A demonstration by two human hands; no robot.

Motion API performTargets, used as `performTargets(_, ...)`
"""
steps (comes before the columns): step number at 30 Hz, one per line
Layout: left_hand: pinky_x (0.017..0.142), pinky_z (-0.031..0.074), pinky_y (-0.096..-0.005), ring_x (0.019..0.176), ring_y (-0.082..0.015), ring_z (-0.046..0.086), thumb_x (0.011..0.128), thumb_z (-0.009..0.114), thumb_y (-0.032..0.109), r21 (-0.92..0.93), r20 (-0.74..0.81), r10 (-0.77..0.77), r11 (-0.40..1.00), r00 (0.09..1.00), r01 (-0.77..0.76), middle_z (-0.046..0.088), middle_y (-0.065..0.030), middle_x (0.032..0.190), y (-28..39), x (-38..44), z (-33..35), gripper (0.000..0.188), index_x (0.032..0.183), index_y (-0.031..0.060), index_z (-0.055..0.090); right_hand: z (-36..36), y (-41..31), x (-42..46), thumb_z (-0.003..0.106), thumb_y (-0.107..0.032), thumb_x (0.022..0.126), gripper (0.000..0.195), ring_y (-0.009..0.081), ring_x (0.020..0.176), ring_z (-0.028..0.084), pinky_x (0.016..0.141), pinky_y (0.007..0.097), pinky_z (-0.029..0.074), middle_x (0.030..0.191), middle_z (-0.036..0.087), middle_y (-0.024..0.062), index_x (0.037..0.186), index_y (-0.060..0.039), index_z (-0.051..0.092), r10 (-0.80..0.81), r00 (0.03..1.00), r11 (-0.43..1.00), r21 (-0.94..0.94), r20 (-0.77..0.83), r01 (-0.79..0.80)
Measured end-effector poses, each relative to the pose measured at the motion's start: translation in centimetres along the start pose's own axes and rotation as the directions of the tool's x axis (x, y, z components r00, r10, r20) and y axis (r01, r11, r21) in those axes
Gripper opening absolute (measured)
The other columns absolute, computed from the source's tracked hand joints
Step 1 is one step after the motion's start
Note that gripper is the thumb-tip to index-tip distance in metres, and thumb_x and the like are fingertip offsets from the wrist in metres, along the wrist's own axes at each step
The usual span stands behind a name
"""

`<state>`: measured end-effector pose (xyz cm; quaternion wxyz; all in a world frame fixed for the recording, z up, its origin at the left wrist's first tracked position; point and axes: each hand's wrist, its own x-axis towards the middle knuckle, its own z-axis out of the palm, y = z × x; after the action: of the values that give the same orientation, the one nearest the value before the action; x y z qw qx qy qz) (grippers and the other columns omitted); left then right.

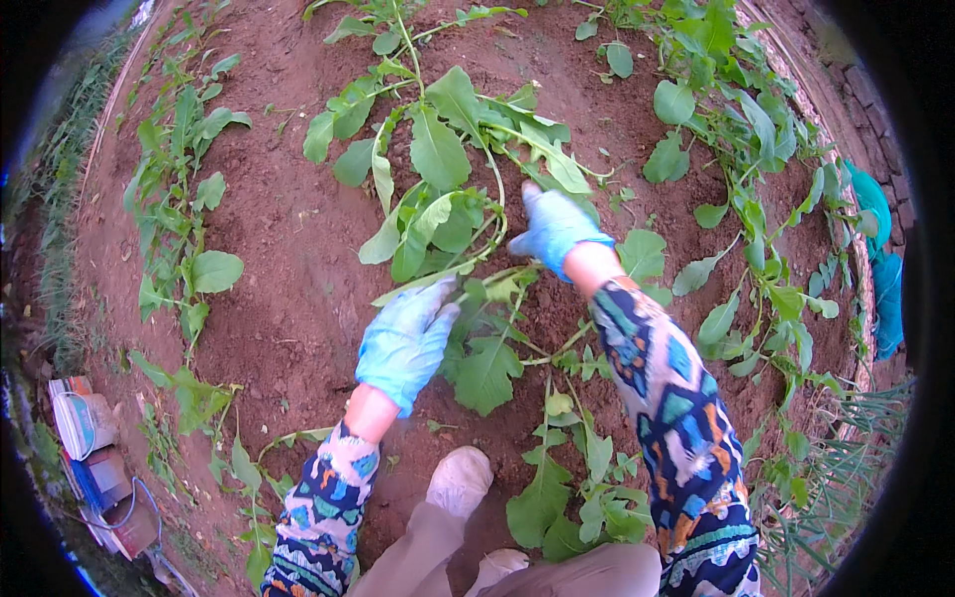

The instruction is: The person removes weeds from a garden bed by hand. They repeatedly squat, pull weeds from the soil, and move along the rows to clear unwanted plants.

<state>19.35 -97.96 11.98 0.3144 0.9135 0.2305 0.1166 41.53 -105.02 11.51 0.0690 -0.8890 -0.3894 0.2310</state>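
Observation:
My left hand, in a thin blue glove, is at the lower left of a leafy green plant, its fingers against the pale stems. Whether it grips a stem, I cannot tell. Farther right and higher, my right hand, gloved the same way and blurred, has its fingers spread beside the curved stems, under the drooping leaves. Broad lobed leaves lie between my forearms. More leafy plants grow from the reddish soil just in front of my knees.
Rows of plants stand at the left and right. Buckets sit at the lower left edge. Teal fabric or netting lies beyond the bed's right border. My light shoe rests on the soil.

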Motion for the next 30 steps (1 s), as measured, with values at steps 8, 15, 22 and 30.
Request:
performTargets(8,0.084,0.045,-0.0274,0.094,-0.016,0.058,0.084,0.055,0.004,-0.309,-0.129,-0.275,0.924,0.953,0.225,0.063,-0.0093,0.102,-0.5,-0.4,0.0,0.022,0.105,0.0027,0.061,5.3,0.1,3.2,0.044,-0.008,0.084,0.025,0.0382,0.087,0.06,0.074,0.0432,0.05,0.096,0.059,0.0242,0.104,0.0033,0.053,-0.044,0.993,0.996,0.078,-0.11,0.053)
performTargets(15,0.092,0.041,-0.0284,0.105,-0.0176,0.052,0.086,0.052,0.002,-0.288,-0.193,-0.21,0.946,0.958,0.149,0.055,-0.0102,0.116,4.3,-1.0,-2.0,0.03,0.116,0.0022,0.053,-0.5,1.7,-4.9,0.055,-0.023,0.081,0.024,0.0341,0.085,0.057,0.071,0.0419,0.047,0.088,0.058,0.0194,0.094,-0.003,0.056,-0.282,0.959,0.959,-0.034,-0.035,0.28)
performTargets(22,0.092,0.038,-0.0264,0.107,-0.0141,0.049,0.087,0.047,0.0,-0.614,0.127,-0.498,0.64,0.858,0.462,0.049,-0.0086,0.124,8.9,-3.8,-8.4,0.04,0.126,-0.001,0.043,-7.9,1.1,-17.7,0.051,-0.035,0.082,0.029,0.0334,0.068,0.061,0.06,0.0436,0.048,0.073,0.061,0.0152,0.082,-0.0082,0.061,-0.042,0.986,0.991,-0.119,0.159,0.061)
performTargets(30,0.087,0.043,-0.0261,0.098,-0.0149,0.053,0.088,0.046,0.004,-0.65,0.338,-0.695,0.316,0.635,0.691,0.053,-0.0106,0.118,13.8,-11.6,-19.1,0.034,0.121,-0.0038,0.047,-13.6,-3.1,-28.4,0.057,-0.023,0.079,0.034,0.0342,0.082,0.058,0.068,0.0435,0.048,0.098,0.056,0.0134,0.112,-0.0185,0.052,0.231,0.913,0.971,-0.023,0.337,-0.238)
